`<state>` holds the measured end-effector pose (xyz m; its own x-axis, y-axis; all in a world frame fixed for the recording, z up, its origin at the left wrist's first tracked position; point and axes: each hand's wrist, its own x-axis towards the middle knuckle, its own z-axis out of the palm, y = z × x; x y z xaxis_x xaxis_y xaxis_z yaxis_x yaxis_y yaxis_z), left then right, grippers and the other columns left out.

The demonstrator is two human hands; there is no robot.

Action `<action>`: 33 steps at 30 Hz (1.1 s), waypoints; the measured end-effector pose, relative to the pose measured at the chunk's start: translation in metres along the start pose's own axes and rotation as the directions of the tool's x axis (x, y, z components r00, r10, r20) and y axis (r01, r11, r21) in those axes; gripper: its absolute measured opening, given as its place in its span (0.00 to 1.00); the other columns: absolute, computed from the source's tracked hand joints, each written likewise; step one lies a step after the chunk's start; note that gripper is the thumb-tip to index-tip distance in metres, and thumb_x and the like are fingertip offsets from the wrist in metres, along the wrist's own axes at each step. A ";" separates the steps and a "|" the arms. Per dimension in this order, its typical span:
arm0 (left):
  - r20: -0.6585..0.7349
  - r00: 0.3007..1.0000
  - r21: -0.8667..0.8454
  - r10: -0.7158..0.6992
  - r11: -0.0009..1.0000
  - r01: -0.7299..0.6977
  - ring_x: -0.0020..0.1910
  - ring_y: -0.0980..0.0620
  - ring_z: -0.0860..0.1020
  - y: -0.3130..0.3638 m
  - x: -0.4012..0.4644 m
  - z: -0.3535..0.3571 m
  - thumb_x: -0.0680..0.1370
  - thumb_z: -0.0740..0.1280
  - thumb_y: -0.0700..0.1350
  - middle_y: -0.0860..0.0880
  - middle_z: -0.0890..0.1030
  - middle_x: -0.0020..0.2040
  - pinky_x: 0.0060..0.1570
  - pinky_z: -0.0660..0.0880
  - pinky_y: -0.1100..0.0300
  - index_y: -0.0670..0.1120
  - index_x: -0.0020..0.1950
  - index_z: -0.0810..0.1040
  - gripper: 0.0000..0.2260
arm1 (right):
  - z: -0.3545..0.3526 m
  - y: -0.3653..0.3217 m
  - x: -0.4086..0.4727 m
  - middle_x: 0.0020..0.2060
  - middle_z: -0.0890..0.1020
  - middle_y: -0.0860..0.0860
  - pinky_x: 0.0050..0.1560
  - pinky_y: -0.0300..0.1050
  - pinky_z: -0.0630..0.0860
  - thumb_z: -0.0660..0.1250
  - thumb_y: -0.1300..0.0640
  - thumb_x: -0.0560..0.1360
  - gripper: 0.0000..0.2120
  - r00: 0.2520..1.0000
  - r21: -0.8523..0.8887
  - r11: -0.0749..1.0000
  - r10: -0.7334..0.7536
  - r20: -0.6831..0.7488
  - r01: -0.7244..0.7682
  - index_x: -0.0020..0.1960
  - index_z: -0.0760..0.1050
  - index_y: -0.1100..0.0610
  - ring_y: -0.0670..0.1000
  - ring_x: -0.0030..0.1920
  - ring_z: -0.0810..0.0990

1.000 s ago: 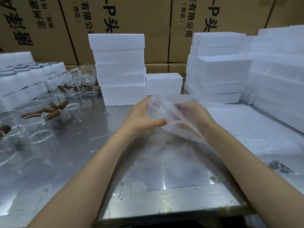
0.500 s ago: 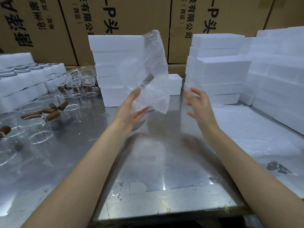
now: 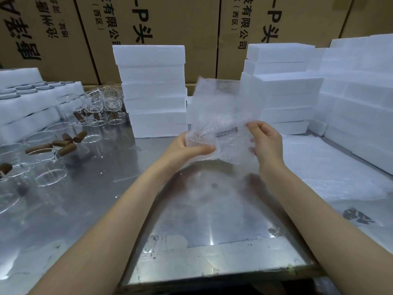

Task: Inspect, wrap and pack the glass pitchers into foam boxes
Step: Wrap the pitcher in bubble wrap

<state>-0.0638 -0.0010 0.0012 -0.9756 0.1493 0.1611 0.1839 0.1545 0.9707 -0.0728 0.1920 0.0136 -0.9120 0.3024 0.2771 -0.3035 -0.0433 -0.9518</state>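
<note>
A glass pitcher wrapped in bubble wrap (image 3: 221, 124) is held above the steel table (image 3: 191, 209), its brown handle showing faintly through the wrap. My left hand (image 3: 187, 149) grips the bundle's lower left side, thumb across the front. My right hand (image 3: 264, 141) holds its right side with curled fingers. The wrap's loose top stands up blurred. Several bare glass pitchers with brown handles (image 3: 63, 143) stand on the table at the left. Stacks of white foam boxes (image 3: 152, 90) rise behind the bundle.
More foam box stacks (image 3: 280, 86) stand at the back right and along the right side (image 3: 357, 103). A pile of bubble wrap sheets (image 3: 331, 173) lies on the table at the right. Foam trays holding glassware (image 3: 32, 96) sit far left. Cardboard cartons (image 3: 148, 28) form the back wall.
The wrapped pitcher came down from the raised, upright position at my left hand to between both hands. My right hand, which had been apart from it, now holds its right side.
</note>
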 end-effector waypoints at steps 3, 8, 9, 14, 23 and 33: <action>0.042 0.998 0.145 0.038 0.989 -0.044 0.44 0.67 0.81 -0.002 0.000 0.004 0.69 0.78 0.42 0.61 0.84 0.45 0.40 0.72 0.76 0.54 0.52 0.77 0.17 | -0.002 0.000 0.003 0.27 0.72 0.44 0.30 0.36 0.66 0.63 0.61 0.74 0.17 0.998 0.073 0.995 0.067 -0.007 -0.067 0.27 0.75 0.50 0.46 0.31 0.68; 0.131 0.991 0.246 0.040 0.967 -0.072 0.45 0.65 0.81 -0.006 0.000 0.006 0.68 0.77 0.39 0.61 0.84 0.44 0.41 0.72 0.75 0.51 0.55 0.77 0.19 | -0.001 -0.002 0.003 0.29 0.82 0.41 0.32 0.33 0.75 0.62 0.64 0.73 0.20 0.990 0.093 0.993 0.067 0.123 -0.079 0.30 0.81 0.45 0.39 0.31 0.80; 0.127 0.991 0.251 0.040 0.965 -0.071 0.45 0.64 0.82 -0.007 0.001 0.006 0.68 0.77 0.39 0.62 0.84 0.44 0.42 0.72 0.74 0.52 0.55 0.77 0.18 | -0.002 -0.002 0.003 0.30 0.82 0.41 0.31 0.32 0.75 0.63 0.64 0.73 0.19 0.987 0.097 0.991 0.080 0.142 -0.094 0.30 0.82 0.46 0.39 0.30 0.80; 0.058 0.998 0.267 0.022 0.963 -0.037 0.46 0.65 0.81 -0.011 0.004 0.001 0.68 0.78 0.45 0.59 0.83 0.48 0.41 0.72 0.75 0.50 0.58 0.76 0.21 | -0.009 -0.001 0.009 0.31 0.76 0.44 0.39 0.38 0.69 0.60 0.65 0.71 0.21 0.978 -0.014 0.987 0.163 0.128 -0.163 0.23 0.74 0.49 0.47 0.38 0.74; 0.021 1.000 0.335 -0.004 0.942 -0.003 0.56 0.59 0.78 -0.010 0.002 0.000 0.66 0.79 0.51 0.55 0.78 0.60 0.54 0.73 0.64 0.52 0.66 0.69 0.32 | -0.005 -0.002 0.001 0.34 0.77 0.44 0.32 0.29 0.68 0.68 0.61 0.72 0.04 0.964 -0.289 0.956 0.114 0.242 -0.041 0.38 0.77 0.56 0.39 0.31 0.73; 0.043 0.999 0.329 0.028 0.943 -0.040 0.58 0.57 0.77 -0.008 0.002 0.006 0.68 0.78 0.48 0.54 0.78 0.60 0.58 0.73 0.62 0.50 0.67 0.70 0.31 | 0.012 -0.007 -0.018 0.40 0.83 0.54 0.45 0.41 0.81 0.63 0.69 0.73 0.08 0.940 -0.260 0.946 -0.101 0.326 0.192 0.47 0.78 0.61 0.48 0.42 0.83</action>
<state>-0.0667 0.0039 -0.0078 -0.9641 0.1951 0.1803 0.2524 0.4609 0.8508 -0.0572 0.1754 0.0162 -0.9165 -0.0219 0.3994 -0.3907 0.2641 -0.8818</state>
